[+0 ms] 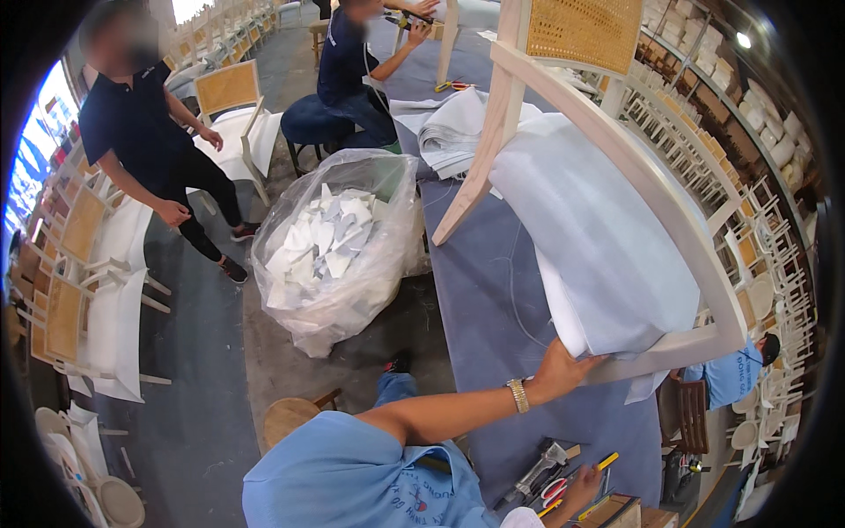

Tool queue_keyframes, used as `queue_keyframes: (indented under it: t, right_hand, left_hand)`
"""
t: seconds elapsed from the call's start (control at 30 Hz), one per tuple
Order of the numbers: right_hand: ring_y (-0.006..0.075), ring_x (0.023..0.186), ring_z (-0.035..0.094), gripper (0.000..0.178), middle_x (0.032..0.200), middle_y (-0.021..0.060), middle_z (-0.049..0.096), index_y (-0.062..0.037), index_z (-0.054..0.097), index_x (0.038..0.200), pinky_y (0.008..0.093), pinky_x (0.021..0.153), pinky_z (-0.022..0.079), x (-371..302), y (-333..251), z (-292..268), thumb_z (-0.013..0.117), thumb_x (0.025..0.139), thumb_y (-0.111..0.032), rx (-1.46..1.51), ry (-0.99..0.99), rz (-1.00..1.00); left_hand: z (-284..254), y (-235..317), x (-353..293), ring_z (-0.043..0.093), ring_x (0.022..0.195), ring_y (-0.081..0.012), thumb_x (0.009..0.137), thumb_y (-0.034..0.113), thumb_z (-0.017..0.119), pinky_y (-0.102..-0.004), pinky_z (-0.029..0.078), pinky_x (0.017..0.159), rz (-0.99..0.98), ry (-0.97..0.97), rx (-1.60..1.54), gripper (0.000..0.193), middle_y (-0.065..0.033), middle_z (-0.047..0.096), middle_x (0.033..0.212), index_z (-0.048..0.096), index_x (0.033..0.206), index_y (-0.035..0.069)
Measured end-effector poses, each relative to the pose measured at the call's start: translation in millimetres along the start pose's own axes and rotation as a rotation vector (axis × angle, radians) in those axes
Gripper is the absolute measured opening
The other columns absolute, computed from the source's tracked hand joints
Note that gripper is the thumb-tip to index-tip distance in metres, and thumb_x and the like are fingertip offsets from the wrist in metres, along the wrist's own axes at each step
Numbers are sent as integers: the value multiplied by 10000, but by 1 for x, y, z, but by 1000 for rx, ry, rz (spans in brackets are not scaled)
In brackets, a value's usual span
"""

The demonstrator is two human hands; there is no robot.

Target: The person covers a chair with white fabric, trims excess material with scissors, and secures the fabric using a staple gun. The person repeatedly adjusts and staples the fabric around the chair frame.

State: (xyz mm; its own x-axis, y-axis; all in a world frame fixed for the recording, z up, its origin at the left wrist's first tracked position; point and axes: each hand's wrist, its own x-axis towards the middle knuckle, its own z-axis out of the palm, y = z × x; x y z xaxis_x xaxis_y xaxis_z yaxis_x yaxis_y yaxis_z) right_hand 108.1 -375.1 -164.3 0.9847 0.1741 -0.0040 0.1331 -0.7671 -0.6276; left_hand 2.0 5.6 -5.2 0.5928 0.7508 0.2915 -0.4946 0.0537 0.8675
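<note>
A pale wooden chair (647, 189) with a cane back and a grey-blue fabric-covered seat (607, 238) lies tipped over on the table. My left hand (563, 371) is closed on the seat's near lower corner, where the cloth meets the wooden rail. Low at the table's near edge, my right hand (579, 495) is among the tools with its fingers curled; what they hold is hidden. Beside it lie a staple gun (539, 471), red-handled scissors (553, 490) and a slim yellow tool (607, 460).
A clear plastic bag (343, 299) full of white and grey scraps stands left of the blue-grey table (475, 290). Folded cloth (453, 132) lies farther back. One person (141, 123) stands at left; another (348, 66) holds a power tool. Rows of chairs line both sides.
</note>
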Motion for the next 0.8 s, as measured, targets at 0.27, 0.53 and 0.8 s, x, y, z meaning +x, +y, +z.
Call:
queue_keyframes:
  t: [0.27,0.53,0.8]
  right_hand:
    - [260,1276,515,507,1416,187,509,35,428,1445,395,1088,409,37,-253,49,480,1060,-291,856,-151,-316]
    - [298,1459,308,717,1621,110,237,-107,136,1600,459,1218,237,73,-288,90,358,1047,-507,1351,49,-223]
    - [324,1341,474,600,1500,107,443,-131,330,1531,508,1123,405,79,-263,112,381,1044,-477,1270,423,-52]
  left_hand:
    - [3,-3,-10,707,908,-182,842,198,812,-315,551,783,-177,-29,-43,348,-115,739,1040,690,1093,-11]
    - [-139,-150,-61,614,1100,-322,859,344,698,-447,462,1003,-56,-577,835,344,-183,674,1176,703,1065,68]
    - [-458,-130,-51,713,857,-365,755,218,714,-470,574,809,-556,-331,1159,129,-153,733,848,765,825,122]
